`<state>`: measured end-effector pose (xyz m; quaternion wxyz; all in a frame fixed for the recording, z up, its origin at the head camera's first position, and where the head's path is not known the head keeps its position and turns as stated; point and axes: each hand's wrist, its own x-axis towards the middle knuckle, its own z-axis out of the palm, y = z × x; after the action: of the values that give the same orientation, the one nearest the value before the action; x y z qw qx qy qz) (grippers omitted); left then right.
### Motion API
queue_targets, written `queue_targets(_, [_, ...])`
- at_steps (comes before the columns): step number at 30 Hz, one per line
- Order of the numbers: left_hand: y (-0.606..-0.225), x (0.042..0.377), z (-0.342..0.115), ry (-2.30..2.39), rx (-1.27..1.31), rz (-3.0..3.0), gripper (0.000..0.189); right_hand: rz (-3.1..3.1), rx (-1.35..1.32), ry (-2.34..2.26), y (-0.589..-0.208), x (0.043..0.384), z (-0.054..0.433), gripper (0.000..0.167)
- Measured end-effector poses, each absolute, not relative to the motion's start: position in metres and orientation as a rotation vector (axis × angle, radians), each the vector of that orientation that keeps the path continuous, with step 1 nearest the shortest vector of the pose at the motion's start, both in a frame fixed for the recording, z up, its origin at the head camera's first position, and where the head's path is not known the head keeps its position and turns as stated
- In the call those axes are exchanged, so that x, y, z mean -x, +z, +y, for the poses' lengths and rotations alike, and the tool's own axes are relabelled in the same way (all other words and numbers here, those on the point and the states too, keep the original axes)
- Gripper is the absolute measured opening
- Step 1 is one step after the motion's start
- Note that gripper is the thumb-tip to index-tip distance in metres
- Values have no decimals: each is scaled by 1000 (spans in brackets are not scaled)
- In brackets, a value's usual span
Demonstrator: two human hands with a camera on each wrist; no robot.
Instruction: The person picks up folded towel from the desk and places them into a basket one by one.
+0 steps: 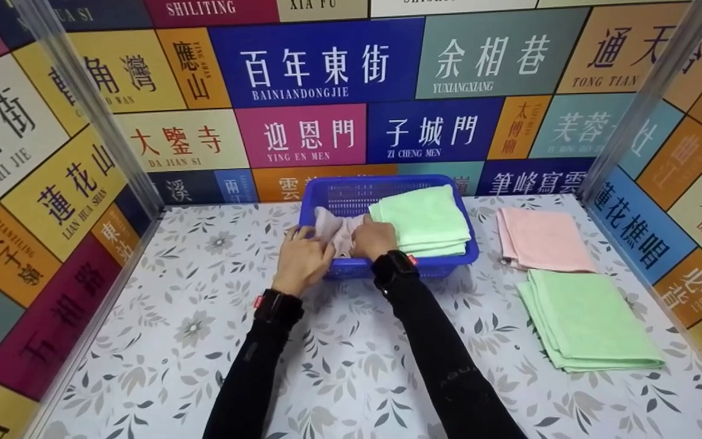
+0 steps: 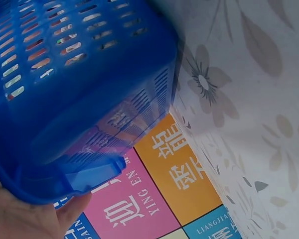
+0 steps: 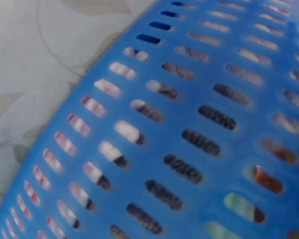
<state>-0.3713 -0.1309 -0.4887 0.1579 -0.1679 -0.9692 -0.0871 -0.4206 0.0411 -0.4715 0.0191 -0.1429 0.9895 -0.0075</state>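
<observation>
A blue slotted plastic basket [image 1: 351, 263] stands at the back of the table. My left hand [image 1: 303, 261] grips its left front rim, fingers bent over the edge; in the left wrist view, part of that hand [image 2: 25, 214] shows beside the rim. Inside, on the left, lies a crumpled pale pink cloth [image 1: 328, 224]. My right hand [image 1: 375, 238] reaches over the front rim and holds this cloth with curled fingers; its fingertips are hidden. Folded light green towels [image 1: 421, 216] are stacked in the right side of the basket. In the right wrist view the basket wall [image 3: 139, 119] hides the hand.
Right of the basket, a folded pink towel [image 1: 546, 238] lies behind a folded green towel [image 1: 595, 320]. Panels printed with characters [image 1: 314, 61] enclose the back and sides. The tabletop [image 1: 192, 366] has a leaf and flower print.
</observation>
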Motion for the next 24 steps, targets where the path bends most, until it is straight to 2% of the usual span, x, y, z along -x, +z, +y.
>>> queue_targets(4, [-489, 371, -130, -242, 479, -2759, 59, 3216, 466, -385, -472, 419, 49, 36])
queue_targets(12, [-490, 371, -133, -322, 491, -2655, 50, 3424, 739, -815, -464, 393, 92, 27])
queue_targets(20, [-492, 369, -131, -349, 516, -2687, 56, 3374, 792, -890, -466, 347, 184, 38])
queue_targets(24, [-492, 369, -130, -336, 504, -2680, 56, 3350, 792, -916, -479, 338, 206, 38])
